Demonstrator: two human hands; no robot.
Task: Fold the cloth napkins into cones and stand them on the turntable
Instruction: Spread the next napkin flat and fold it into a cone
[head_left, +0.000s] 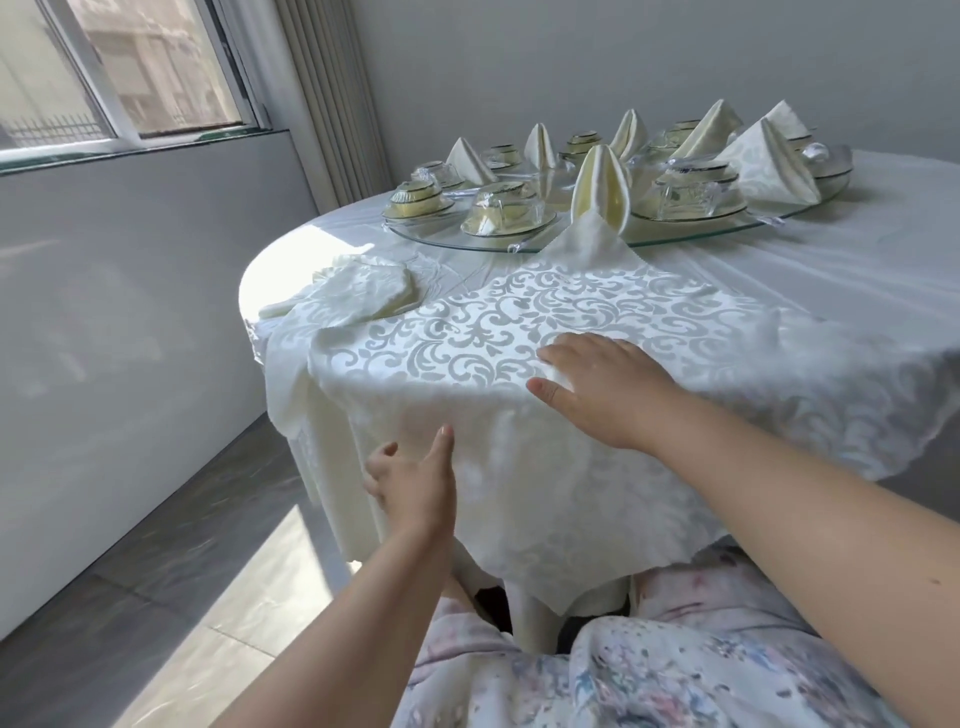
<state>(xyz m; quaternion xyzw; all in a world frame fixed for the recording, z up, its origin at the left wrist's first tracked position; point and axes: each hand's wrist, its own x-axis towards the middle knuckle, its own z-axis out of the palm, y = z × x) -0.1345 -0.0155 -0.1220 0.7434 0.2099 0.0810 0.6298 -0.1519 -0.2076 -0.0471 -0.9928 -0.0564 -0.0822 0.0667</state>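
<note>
Here the unfolded napkin (519, 332), cream with a scroll pattern and no writing I can read, lies spread across the near edge of the table (857, 260), one corner hanging over toward my lap and the far corner reaching up to the glass turntable (467, 240). My right hand (608, 387) presses flat on the napkin, fingers straight and slightly apart. My left hand (413, 480) touches the draped part at the table's edge, fingers straight, gripping nothing. On the turntable I count seven folded cones; the nearest cone (601, 182) stands at its front rim. Between them sit sets of stacked dishes (503, 208), too blurred to count surely. Left of the spread napkin rests a pile of unfolded napkins (358, 291).
</note>
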